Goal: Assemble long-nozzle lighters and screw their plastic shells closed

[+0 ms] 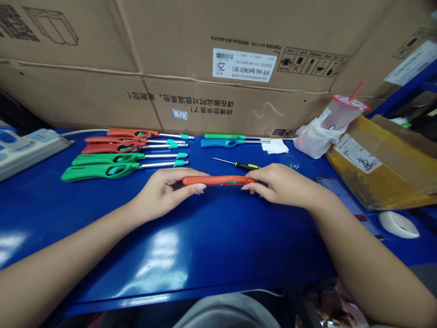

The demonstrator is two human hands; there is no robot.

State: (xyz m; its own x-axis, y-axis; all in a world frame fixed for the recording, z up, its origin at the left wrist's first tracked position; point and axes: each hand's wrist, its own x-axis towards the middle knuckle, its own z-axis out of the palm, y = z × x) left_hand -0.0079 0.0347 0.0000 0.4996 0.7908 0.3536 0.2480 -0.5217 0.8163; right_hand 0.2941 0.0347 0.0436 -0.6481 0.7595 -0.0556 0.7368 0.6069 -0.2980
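Observation:
Both my hands hold one orange long-nosed lighter [218,181] level just above the blue table [191,241]. My left hand [167,189] pinches its left end with fingers closed round it. My right hand [283,184] grips its right end, fingers curled. Just behind the lighter lies a small screwdriver [239,164] with a black and yellow handle.
Several orange and green lighters [126,155] lie in a row at the back left, and a green and a blue one [225,140] further right. Large cardboard boxes [211,68] wall the back. A power strip [27,148] sits left; a plastic cup [341,114], tissue, yellow package [382,168] and phone right.

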